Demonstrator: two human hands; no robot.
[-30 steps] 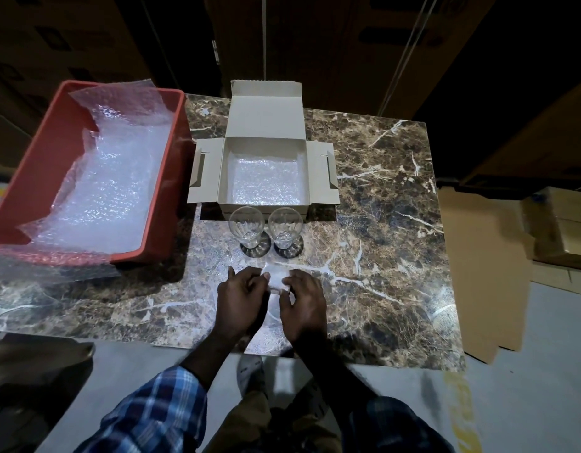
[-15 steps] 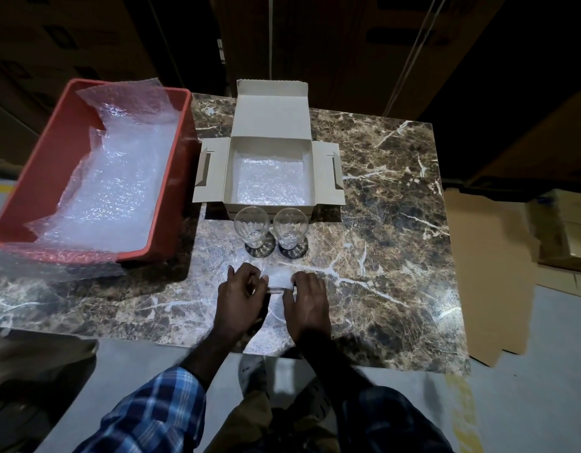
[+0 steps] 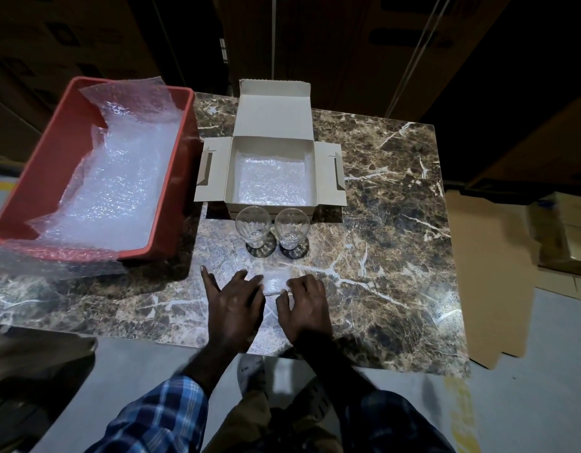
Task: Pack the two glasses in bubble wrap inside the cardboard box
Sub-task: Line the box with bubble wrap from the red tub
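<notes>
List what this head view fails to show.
- Wrap under the hands: left hand and right hand cover its ends.
- Box front wall: glasses stand before it.
- Bin floor: bubble wrap covers it.
- Background cartons: too dark.

The brown marble table (image 3: 380, 204) carries a red bin (image 3: 53, 165) (at its left edge), an open cardboard box (image 3: 273, 125), two glasses (image 3: 253, 223) side by side, and a bubble wrap sheet (image 3: 276, 282).
</notes>
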